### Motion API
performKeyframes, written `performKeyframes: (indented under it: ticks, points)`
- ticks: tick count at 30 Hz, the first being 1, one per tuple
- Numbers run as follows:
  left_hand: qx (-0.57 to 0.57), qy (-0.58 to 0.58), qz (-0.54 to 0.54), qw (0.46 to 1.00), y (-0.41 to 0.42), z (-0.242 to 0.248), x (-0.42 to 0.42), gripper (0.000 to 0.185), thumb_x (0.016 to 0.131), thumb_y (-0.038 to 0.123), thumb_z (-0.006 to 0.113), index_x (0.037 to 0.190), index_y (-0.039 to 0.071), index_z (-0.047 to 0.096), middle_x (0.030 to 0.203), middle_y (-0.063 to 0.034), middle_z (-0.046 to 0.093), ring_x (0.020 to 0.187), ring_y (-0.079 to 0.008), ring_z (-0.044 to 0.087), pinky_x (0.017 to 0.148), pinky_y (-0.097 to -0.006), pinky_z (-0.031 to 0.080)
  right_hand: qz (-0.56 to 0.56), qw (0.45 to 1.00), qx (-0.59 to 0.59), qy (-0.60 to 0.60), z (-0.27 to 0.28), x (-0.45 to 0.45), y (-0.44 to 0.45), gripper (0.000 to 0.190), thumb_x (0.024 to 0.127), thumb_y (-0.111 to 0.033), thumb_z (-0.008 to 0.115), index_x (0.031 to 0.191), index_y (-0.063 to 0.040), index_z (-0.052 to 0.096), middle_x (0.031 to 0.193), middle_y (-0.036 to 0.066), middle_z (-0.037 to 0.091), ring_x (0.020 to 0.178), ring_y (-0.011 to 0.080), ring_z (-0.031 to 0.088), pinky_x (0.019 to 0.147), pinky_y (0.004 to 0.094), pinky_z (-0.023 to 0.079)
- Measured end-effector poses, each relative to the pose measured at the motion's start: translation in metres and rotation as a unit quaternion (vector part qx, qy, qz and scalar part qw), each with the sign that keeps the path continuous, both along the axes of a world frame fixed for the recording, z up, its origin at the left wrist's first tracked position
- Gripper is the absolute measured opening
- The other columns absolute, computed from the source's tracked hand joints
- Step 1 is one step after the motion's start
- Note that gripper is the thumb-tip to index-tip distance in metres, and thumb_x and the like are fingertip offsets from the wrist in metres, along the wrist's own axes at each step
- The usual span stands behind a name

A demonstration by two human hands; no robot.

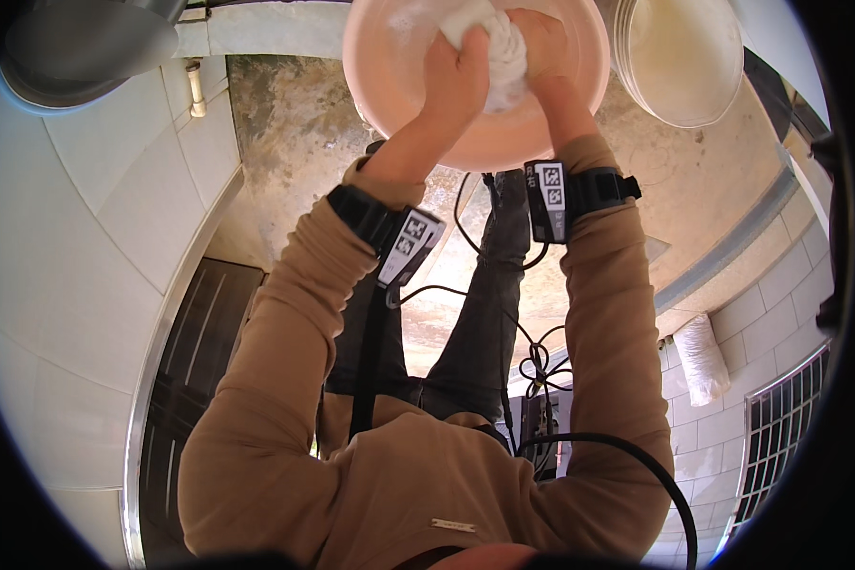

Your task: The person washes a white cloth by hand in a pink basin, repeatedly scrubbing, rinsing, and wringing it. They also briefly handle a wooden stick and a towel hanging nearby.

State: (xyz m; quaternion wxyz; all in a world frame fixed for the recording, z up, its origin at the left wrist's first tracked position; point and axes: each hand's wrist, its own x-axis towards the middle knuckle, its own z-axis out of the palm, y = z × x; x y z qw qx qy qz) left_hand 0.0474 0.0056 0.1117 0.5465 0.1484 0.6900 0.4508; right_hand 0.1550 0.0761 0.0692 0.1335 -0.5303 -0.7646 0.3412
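Note:
Both my hands grip a bunched, twisted white cloth over a pink plastic basin. My left hand closes on the cloth's left side, thumb uppermost. On the right side of it, my right hand is wrapped around the folds. Water and some suds show inside the basin. Part of the cloth runs up to the top edge of the picture, and most of my fingers are hidden behind it.
A stack of pale round buckets stands right of the basin. Dark round vessels are at the upper left, near a short pipe on the tiled wall. Black cables hang by my right arm and legs. The concrete floor looks stained.

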Motion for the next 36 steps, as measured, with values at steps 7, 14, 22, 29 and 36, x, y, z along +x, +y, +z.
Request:
performKeyframes:
  ticks: [7, 14, 22, 29, 36]
  points:
    - [-0.046, -0.155, 0.075, 0.984, -0.036, 0.042, -0.033, 0.023, 0.087, 0.018, 0.053, 0.105, 0.004, 0.059, 0.105, -0.0032, 0.057, 0.094, -0.0107, 0.054, 0.080, -0.0252, 0.043, -0.053, 0.997, -0.059, -0.010, 0.071, 0.062, -0.015, 0.019, 0.077, -0.026, 0.063, 0.082, -0.007, 0.061, 0.080, 0.011, 0.057, 0.075, 0.0297, 0.056, 0.064, 0.0355, 0.043]
    - [0.099, -0.010, -0.036, 0.994, -0.056, 0.022, -0.049, 0.044, 0.079, -0.006, 0.052, 0.120, 0.011, 0.051, 0.145, -0.0049, 0.014, 0.133, -0.0176, 0.019, 0.102, -0.0320, 0.029, 0.021, 0.994, -0.021, -0.109, 0.081, 0.063, -0.061, 0.033, 0.068, -0.019, 0.071, 0.098, -0.009, 0.060, 0.103, 0.012, 0.053, 0.094, 0.0294, 0.052, 0.077, 0.0388, 0.042]
    - [-0.050, 0.145, -0.067, 0.986, -0.062, -0.049, -0.009, 0.041, 0.084, 0.017, 0.051, 0.124, 0.009, 0.047, 0.144, -0.0182, 0.016, 0.132, -0.0325, 0.017, 0.106, -0.0401, 0.018, 0.202, 0.964, 0.086, -0.153, -0.001, -0.004, -0.068, 0.054, 0.077, -0.021, 0.060, 0.128, -0.028, 0.044, 0.125, 0.013, 0.046, 0.111, 0.0312, 0.045, 0.086, 0.0483, 0.038]
    - [0.002, 0.415, -0.335, 0.846, -0.036, -0.102, -0.012, 0.039, 0.088, 0.032, 0.045, 0.118, 0.008, 0.053, 0.117, -0.0178, 0.050, 0.111, -0.0324, 0.045, 0.090, -0.0412, 0.039, 0.136, 0.954, -0.049, -0.261, -0.045, -0.006, -0.057, 0.031, 0.078, -0.026, 0.055, 0.108, -0.020, 0.058, 0.093, 0.013, 0.063, 0.088, 0.0323, 0.058, 0.074, 0.0473, 0.046]
    - [-0.087, -0.042, 0.051, 0.994, -0.042, -0.066, -0.028, 0.035, 0.092, 0.025, 0.045, 0.122, 0.008, 0.049, 0.107, -0.0066, 0.056, 0.099, -0.0237, 0.052, 0.082, -0.0392, 0.046, -0.011, 0.995, -0.006, -0.094, -0.016, -0.009, -0.048, 0.018, 0.070, -0.011, 0.056, 0.084, -0.012, 0.066, 0.078, 0.013, 0.062, 0.078, 0.0322, 0.058, 0.072, 0.0382, 0.046]
